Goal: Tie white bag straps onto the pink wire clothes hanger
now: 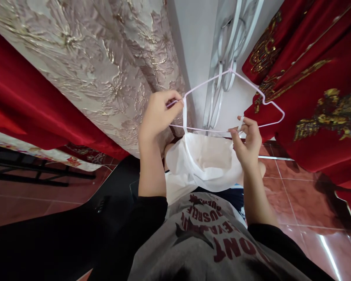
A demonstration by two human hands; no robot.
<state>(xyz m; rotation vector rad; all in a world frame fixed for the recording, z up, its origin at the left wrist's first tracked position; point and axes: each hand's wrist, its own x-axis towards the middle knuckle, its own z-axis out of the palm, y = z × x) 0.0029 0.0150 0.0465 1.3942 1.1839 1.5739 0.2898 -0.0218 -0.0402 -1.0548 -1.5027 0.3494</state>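
A thin pink hanger (206, 81) hangs in front of me, its top against a white metal rack. My left hand (163, 113) is closed around the hanger's left end. Beside those fingers, one strap of a white strappy garment (203, 156) loops over the hanger. My right hand (247, 136) pinches the other strap (241, 123) near the hanger's lower bar, with the strap round its fingers. The garment's body droops below the bar over my lap, its neckline gaping. Whether the right strap is over the hanger's right end cannot be made out; that end sticks out past my hand.
The white metal rack (236, 35) stands against a pale wall (195, 31). Patterned beige cloth (105, 66) hangs at left, beside red fabric (32, 89). Red embroidered garments (318, 86) hang at right. A black surface (76, 230) lies lower left, above red floor tiles (283, 203).
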